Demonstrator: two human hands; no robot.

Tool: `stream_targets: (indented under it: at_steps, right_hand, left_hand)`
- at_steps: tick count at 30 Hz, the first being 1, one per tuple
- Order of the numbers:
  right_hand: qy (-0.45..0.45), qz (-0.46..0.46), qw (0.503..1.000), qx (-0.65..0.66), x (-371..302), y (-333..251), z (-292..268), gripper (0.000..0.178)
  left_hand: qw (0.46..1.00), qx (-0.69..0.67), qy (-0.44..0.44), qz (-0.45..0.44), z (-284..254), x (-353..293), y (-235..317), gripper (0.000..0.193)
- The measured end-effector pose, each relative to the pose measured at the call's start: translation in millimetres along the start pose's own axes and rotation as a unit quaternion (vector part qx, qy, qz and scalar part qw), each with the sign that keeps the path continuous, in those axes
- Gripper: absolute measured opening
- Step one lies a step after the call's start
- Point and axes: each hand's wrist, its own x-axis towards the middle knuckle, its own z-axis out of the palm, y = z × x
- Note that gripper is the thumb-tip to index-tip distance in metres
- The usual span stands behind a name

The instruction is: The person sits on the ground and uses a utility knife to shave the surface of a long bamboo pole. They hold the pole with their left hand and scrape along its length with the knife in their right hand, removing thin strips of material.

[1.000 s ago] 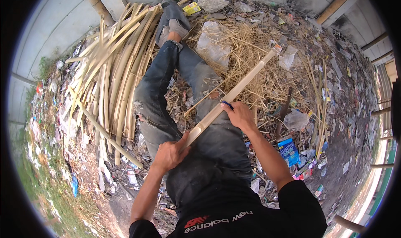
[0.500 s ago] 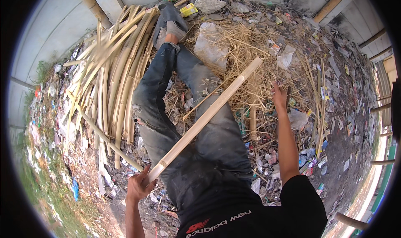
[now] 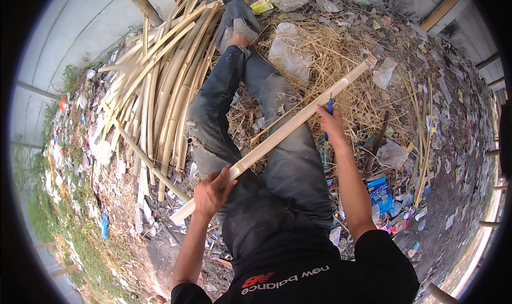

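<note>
A long pale split-bamboo strip (image 3: 277, 136) slants across my thighs, its low end on the left and its far end over the straw. My left hand (image 3: 210, 194) is closed around it near the low end, thumb and fingers gripping its edges. My right hand (image 3: 333, 127) is beside the strip's upper half, fingertips at its edge. Between its closed fingers is a slim blue pen-like tool (image 3: 329, 106), pointing away from me. Its exact kind is too small to tell.
A heap of split bamboo strips (image 3: 170, 90) lies left of my legs, with one thinner pole (image 3: 144, 157) across it. Straw-like shavings (image 3: 341, 48) are piled ahead. Litter covers the ground, including a blue packet (image 3: 380, 194) at right. A pale wall (image 3: 74, 32) borders the far side.
My left hand has shifted up and right along with the strip, and now grips further from its low end. My right hand has come in to the strip and now shows the blue tool.
</note>
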Motion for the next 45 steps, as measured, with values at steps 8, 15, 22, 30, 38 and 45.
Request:
stream_targets:
  at_steps: [8,15,22,30,38,45]
  right_hand:
    - [0.056,-0.013,0.998,0.023,39,-2,-36,0.034]
    - [0.108,-0.030,0.994,-0.013,68,-17,-47,0.042]
    - [0.111,-0.007,0.992,-0.055,79,-33,-48,0.049]
    - [0.099,-0.007,0.995,-0.017,90,-20,-42,0.047]
    - [0.091,-0.042,0.995,-0.021,80,-22,-33,0.035]
    - [0.068,-0.040,0.997,0.001,51,-30,-8,0.034]
  left_hand:
    - [0.999,0.011,0.045,0.025,-14,-49,-54,0.046]
    - [0.991,0.056,0.101,0.068,-20,-90,-100,0.041]
    - [0.985,0.083,0.127,0.077,-23,-97,-104,0.038]
    - [0.995,0.049,0.077,0.039,-21,-96,-118,0.044]
    - [0.997,0.036,0.056,0.040,-24,-82,-107,0.052]
    - [0.984,0.012,0.143,0.103,-6,-6,-17,0.070]
